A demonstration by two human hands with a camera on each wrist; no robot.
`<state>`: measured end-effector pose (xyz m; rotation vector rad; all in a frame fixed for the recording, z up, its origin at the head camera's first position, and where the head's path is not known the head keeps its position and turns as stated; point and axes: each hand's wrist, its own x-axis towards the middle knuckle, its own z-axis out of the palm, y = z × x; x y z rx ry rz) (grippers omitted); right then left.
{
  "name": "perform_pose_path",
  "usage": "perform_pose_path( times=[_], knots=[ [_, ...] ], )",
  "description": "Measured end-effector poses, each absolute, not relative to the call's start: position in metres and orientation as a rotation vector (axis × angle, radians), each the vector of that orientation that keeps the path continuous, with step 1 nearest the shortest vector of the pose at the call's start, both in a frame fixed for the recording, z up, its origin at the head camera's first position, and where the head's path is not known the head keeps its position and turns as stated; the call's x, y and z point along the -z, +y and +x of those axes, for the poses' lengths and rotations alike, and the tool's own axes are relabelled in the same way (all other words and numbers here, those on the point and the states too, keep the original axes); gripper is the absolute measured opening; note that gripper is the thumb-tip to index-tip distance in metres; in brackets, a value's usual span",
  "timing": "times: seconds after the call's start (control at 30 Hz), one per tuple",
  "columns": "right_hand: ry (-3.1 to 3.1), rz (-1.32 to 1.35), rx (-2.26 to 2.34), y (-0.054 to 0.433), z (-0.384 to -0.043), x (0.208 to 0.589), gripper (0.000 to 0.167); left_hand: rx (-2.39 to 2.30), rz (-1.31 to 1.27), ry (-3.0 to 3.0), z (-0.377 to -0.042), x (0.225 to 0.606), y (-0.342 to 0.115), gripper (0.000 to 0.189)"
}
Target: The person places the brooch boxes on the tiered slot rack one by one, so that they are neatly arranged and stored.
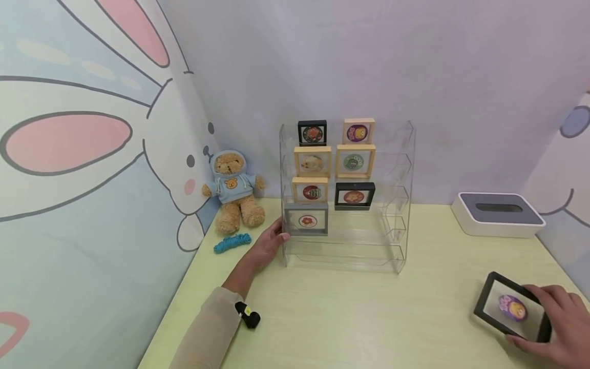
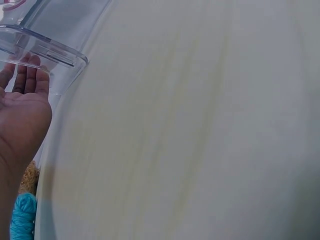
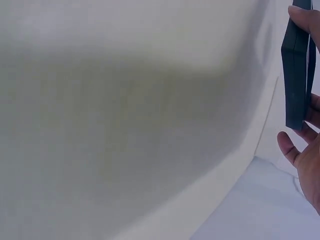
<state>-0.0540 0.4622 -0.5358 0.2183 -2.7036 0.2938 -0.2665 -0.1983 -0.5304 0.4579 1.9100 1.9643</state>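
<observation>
A clear tiered display rack [image 1: 345, 256] stands against the back wall, with several small framed pieces on its tiers. At its lower left side my left hand [image 1: 268, 243] holds the edge, thumb at the front by a grey frame [image 1: 295, 230]. In the left wrist view, the left hand's fingers [image 2: 31, 77] show against the rack's transparent edge [image 2: 60, 52]. Far to the right, my right hand [image 1: 564, 325] grips a black display frame [image 1: 490, 312] by its right end, tilted, with a purple and yellow badge inside. The right wrist view shows that frame [image 3: 295, 75] edge-on between thumb and fingers.
A teddy bear [image 1: 235, 192] in a blue hoodie sits left of the rack, with a blue yarn bundle [image 1: 232, 243] before it. A white and grey tissue box [image 1: 498, 225] stands at the back right. Rabbit-printed cloth [image 1: 92, 246] walls the left side.
</observation>
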Motion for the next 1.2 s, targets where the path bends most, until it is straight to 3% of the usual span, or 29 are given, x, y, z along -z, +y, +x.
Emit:
perform_pose_path(
  times=[0.17,0.33,0.57,0.9,1.2],
  knots=[
    [-2.48,0.455,-0.363,0.457,-0.079,0.518,0.148,-1.982,0.466,1.884,-0.267,0.53,-0.199,0.116],
    [-2.417,0.512,-0.377,0.442,-0.097,0.492,0.145,-1.983,0.482,1.884,-0.268,0.529,-0.199,0.115],
    [-2.341,0.586,-0.33,0.412,-0.122,0.458,0.135,-1.981,0.483,1.887,-0.267,0.53,-0.199,0.117],
    [-2.256,0.702,-0.294,0.364,-0.156,0.43,0.119,-1.987,0.474,1.903,-0.266,0.526,-0.197,0.105],
    [-2.067,0.859,-0.236,0.325,-0.186,0.418,0.105,-2.025,0.465,1.843,-0.267,0.53,-0.197,0.12]
  ],
)
